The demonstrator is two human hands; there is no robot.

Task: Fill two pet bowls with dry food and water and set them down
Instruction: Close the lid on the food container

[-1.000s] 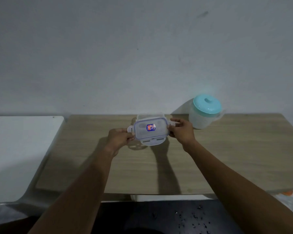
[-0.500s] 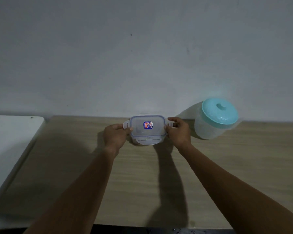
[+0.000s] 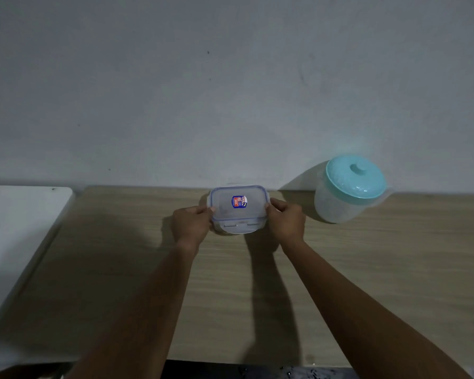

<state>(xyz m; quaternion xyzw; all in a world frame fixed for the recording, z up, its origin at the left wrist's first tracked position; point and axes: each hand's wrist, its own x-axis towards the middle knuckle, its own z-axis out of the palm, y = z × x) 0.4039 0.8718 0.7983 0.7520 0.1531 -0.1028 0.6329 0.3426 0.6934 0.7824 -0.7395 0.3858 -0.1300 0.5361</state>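
Container (image 3: pixel 238 209) (lid on) clamped between left hand (image 3: pixel 193 224), right hand (image 3: pixel 285 221) on table (image 3: pixel 121 269).

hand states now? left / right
Left hand: closed on the left end of the clear lidded container.
Right hand: closed on the container's right end.

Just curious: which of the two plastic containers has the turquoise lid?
The round jug, standing untouched at the right by the wall; the rectangular box between both hands has a clear lid.
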